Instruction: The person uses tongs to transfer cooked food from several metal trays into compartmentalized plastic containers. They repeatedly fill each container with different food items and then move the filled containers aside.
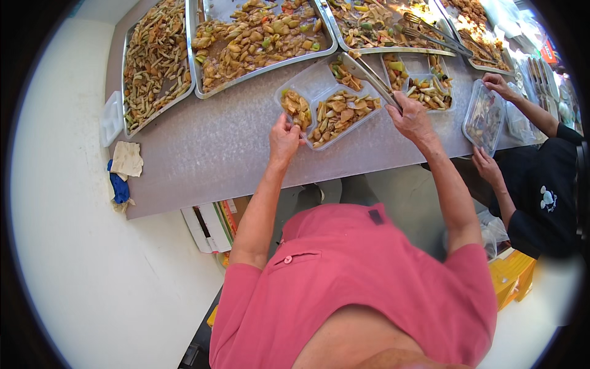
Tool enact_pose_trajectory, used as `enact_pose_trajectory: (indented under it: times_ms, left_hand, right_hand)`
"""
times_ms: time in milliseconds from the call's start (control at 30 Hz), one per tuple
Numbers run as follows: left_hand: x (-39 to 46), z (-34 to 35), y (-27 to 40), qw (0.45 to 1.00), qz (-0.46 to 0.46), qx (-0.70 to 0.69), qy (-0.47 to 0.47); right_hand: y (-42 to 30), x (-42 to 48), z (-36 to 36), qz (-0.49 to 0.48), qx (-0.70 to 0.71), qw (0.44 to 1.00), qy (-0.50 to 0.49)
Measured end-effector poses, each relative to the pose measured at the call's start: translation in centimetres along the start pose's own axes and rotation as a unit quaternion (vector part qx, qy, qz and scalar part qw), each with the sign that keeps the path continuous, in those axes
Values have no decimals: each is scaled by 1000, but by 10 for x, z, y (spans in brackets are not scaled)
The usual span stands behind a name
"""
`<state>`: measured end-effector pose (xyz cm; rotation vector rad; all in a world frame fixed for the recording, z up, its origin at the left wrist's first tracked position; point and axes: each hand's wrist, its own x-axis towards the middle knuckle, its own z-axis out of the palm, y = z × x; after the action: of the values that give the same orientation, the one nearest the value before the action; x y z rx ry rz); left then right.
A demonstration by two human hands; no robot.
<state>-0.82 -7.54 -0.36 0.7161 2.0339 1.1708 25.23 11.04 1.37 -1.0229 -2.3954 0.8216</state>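
My left hand (285, 140) grips the front left edge of a clear plastic compartment container (309, 86). Stir-fried food in brown sauce lies in its left and front compartments, while the far left one shows no food. Metal serving tongs (372, 76) are in my right hand (411, 117), their tips over the food in the far right compartment. A second container (441, 110), with food in several compartments, sits just beyond my right hand. Behind the held container are a large metal tray of saucy chunks (258, 50) and a tray of mixed vegetables (368, 27).
A co-worker's hands (489, 167) hold a lidded plastic container (484, 117) at right. A tray of pale strips (156, 60) stands far left, near a white compartment tray (112, 119) and cloths (127, 159). More tongs (435, 34) rest on the trays. The metal table's edge (313, 179) runs before me.
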Motion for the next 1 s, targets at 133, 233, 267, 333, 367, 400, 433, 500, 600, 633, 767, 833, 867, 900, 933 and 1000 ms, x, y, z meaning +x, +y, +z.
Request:
enact_pose_trajectory:
  times_ms: [133,233,267,333,367,400,433,500,600,633,767,833,867,900,933,1000]
  left_hand:
    - [3,-15,-1,997,-13,66,31]
    - [14,-37,-10,960,132,213,125]
    - [16,-40,-12,952,134,230,153]
    - [22,-49,-25,938,163,248,178]
    - [24,-52,-32,931,177,257,191]
    - [26,-51,-36,920,205,267,201]
    - [26,-50,-39,908,232,277,210]
    - [26,-48,-43,897,260,279,224]
    - [25,-48,-46,895,276,258,238]
    - [26,-48,-46,891,289,255,241]
    - [28,-56,-53,885,301,254,249]
    - [27,-56,-50,894,288,248,238]
    - [27,-56,-49,899,281,245,232]
    - [27,-56,-49,897,283,245,234]
    - [26,-57,-49,896,286,244,235]
    - [27,-58,-50,894,292,243,237]
  right_hand:
    - [0,0,9,9,-55,998,-36]
    - [-6,5,-5,13,-52,997,-50]
    - [-8,6,-11,3,-71,996,-57]
    - [-12,10,-21,-7,-107,991,-85]
    - [-13,11,-27,-5,-123,987,-104]
    - [-14,14,-33,-4,-140,982,-123]
    - [-18,17,-41,-3,-149,979,-138]
    - [-29,22,-56,-2,-168,972,-165]
    - [-35,28,-65,-10,-181,966,-187]
    - [-35,31,-68,-17,-185,964,-193]
    - [-27,43,-56,-49,-215,966,-139]
    - [-28,45,-46,-83,-218,968,-97]
    - [-29,48,-40,-97,-238,961,-99]
    - [-30,53,-33,-111,-258,954,-100]
    - [-28,55,-27,-124,-278,947,-101]
    - [-22,53,-12,-154,-299,938,-79]
